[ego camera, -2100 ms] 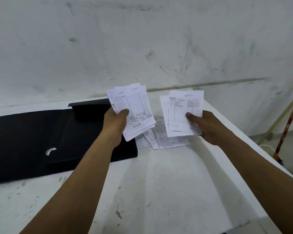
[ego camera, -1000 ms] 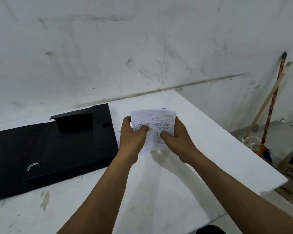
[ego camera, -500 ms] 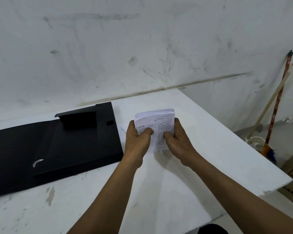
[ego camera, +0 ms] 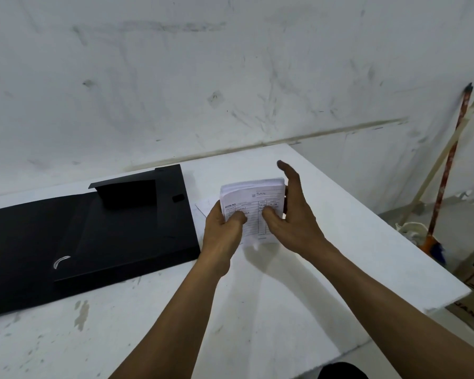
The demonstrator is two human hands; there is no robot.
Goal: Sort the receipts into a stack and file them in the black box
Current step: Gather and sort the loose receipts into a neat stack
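Our right hand (ego camera: 290,214) has released, fingers now straight against receipt stack (ego camera: 255,198) edge; our left hand (ego camera: 222,233) grips stack, beside black box (ego camera: 107,228).

The left hand (ego camera: 222,231) covers the lower corner of the receipt stack (ego camera: 253,198), handwriting too small to read. Behind the stack, a loose sheet (ego camera: 205,210) barely peeks out. Left of the stack, the black box (ego camera: 93,242) runs off frame.

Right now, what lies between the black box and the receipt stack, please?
A loose paper lies flat on the table, seen in the head view.
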